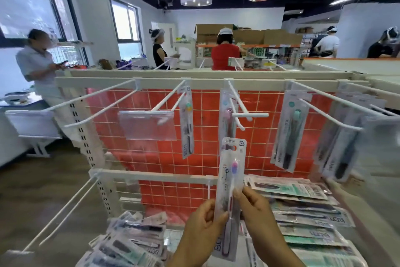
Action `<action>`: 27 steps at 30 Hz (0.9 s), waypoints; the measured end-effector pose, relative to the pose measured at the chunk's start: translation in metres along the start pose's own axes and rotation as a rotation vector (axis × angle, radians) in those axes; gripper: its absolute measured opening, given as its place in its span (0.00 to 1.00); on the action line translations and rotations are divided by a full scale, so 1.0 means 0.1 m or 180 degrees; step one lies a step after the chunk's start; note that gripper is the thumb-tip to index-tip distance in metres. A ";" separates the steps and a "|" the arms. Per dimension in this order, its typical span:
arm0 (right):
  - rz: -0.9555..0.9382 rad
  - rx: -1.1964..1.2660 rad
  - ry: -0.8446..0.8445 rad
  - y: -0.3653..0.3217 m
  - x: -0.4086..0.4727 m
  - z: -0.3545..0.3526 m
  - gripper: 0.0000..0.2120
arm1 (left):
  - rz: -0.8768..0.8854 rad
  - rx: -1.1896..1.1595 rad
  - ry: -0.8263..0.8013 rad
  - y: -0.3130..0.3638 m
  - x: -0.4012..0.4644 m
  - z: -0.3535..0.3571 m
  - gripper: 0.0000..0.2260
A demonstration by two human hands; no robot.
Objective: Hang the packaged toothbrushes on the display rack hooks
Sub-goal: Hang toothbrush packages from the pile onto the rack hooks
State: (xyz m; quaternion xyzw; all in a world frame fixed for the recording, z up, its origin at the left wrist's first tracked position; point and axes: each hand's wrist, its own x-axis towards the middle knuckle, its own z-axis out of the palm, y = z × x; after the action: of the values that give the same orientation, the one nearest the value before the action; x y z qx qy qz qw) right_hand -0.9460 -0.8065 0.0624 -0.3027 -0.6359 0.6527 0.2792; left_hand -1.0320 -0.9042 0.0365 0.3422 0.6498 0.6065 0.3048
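I hold one packaged toothbrush upright in front of the display rack, its hanging hole at the top, just below the middle hook. My left hand grips the pack's left edge near the bottom. My right hand pinches its right edge at mid height. A pink toothbrush pack hangs on that middle hook. Another pack hangs on the hook to its left, and a green one hangs to the right. Several more packs hang at the far right.
Loose toothbrush packs lie in piles on the lower shelf at right and at lower left. Clear price-tag holders hang from hook ends. Bare hooks stick out at left. Several people stand beyond the rack by cardboard boxes.
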 end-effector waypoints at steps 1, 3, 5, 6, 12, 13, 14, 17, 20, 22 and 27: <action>0.0026 0.0004 -0.0011 0.00 -0.02 0.06 0.12 | -0.0041 -0.0011 0.0052 -0.01 -0.02 -0.05 0.10; 0.0034 0.0018 -0.0041 -0.01 -0.05 0.16 0.12 | -0.0090 -0.0001 0.0124 -0.02 -0.06 -0.15 0.10; 0.0012 0.0019 -0.0101 -0.02 -0.10 0.26 0.11 | -0.0088 0.0008 0.0161 -0.02 -0.12 -0.24 0.10; 0.0007 -0.0014 -0.0113 -0.02 -0.12 0.31 0.11 | -0.0084 -0.0017 0.0187 -0.02 -0.15 -0.29 0.09; -0.0125 -0.0147 -0.0266 -0.06 -0.24 0.61 0.13 | -0.0054 -0.0080 0.0404 -0.03 -0.26 -0.56 0.07; -0.0147 -0.0133 -0.0271 -0.07 -0.25 0.66 0.12 | -0.0031 -0.0093 0.0421 -0.02 -0.27 -0.61 0.07; -0.0159 -0.0112 -0.0269 -0.08 -0.26 0.72 0.12 | 0.0001 -0.0116 0.0444 -0.02 -0.29 -0.65 0.07; -0.0242 -0.0157 -0.0296 -0.11 -0.28 0.88 0.10 | 0.0111 -0.0150 0.0555 0.00 -0.33 -0.79 0.07; -0.0327 -0.0224 -0.0301 -0.12 -0.30 1.02 0.09 | 0.0347 -0.0209 0.0800 0.02 -0.37 -0.95 0.07; -0.0297 -0.0249 -0.0303 -0.11 -0.31 1.09 0.09 | 0.0548 -0.0261 0.0991 0.05 -0.40 -1.07 0.06; -0.0236 -0.0126 -0.0218 -0.03 -0.30 1.27 0.09 | 0.1080 -0.0506 0.1547 0.17 -0.46 -1.38 0.06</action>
State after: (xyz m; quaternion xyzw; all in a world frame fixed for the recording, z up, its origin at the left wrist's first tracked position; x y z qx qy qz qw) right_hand -1.0211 -0.9129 0.0679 -0.2618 -0.6687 0.6392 0.2752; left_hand -1.1159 -1.0215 0.0639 0.2658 0.5878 0.7617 0.0606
